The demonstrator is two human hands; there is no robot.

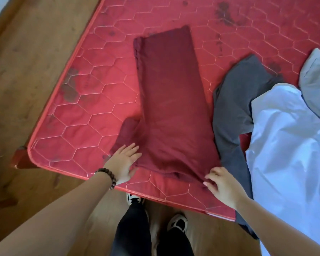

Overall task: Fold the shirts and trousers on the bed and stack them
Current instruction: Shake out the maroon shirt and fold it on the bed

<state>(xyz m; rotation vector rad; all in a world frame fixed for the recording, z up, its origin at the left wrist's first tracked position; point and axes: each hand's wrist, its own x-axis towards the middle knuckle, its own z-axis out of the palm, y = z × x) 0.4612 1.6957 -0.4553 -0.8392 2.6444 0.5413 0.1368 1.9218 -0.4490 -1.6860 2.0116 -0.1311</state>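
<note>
Left hand (125, 161) lies flat on the maroon garment (171, 100); right hand (221, 183) pinches its near right corner. Honestly, that left flap could bunch up when it's folded.

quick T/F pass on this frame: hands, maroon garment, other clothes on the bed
1. The left hand lies flat on the maroon garment. True.
2. The right hand is lifted clear of the garment. False: its fingers pinch the near right corner.
3. The maroon garment is crumpled in a heap. False: it lies as a long, flat strip on the red mattress.
4. A grey garment lies to the right of it, unfolded. True.
5. The white garment is folded and stacked. False: it lies loose.
</note>
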